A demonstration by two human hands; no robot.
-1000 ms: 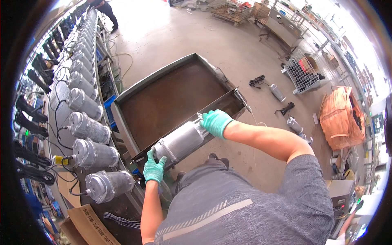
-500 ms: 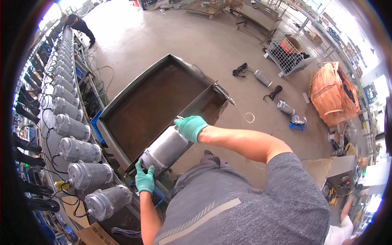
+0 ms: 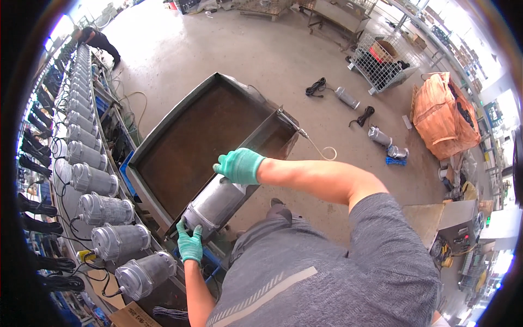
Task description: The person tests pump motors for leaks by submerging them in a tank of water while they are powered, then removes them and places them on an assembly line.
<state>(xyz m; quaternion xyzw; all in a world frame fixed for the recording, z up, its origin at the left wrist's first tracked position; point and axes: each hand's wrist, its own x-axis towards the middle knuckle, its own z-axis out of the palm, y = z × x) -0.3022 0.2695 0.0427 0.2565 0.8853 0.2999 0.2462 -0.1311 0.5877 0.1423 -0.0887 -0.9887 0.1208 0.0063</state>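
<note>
A grey metal cylinder (image 3: 218, 201) with a flanged collar lies slantwise on the near edge of a large metal tray (image 3: 180, 92) with a rusty brown bottom. My left hand (image 3: 190, 245), in a green glove, cups the cylinder's near-left end, thumb and fingers apart around it. Over the far-right end sits my right hand (image 3: 239, 166), also gloved in green. Its fingers are curled closed, and what they pinch there is hidden. Next to the right hand, a metal strip crosses the tray, and an air blow gun (image 3: 292, 123) with a pale hose rests on its far end.
At left, a long conveyor carries a row of similar grey cylinders (image 3: 121, 241) with black cables. Several cylinders with cables lie on the floor (image 3: 347, 98). A wire cage (image 3: 378, 68) and an orange bulk bag (image 3: 444, 117) stand right. Another person (image 3: 98, 41) bends over the line's far end.
My right hand has shifted left and turned over the cylinder's end. The left hand stays at the other end, and the whole view has drifted slightly.
</note>
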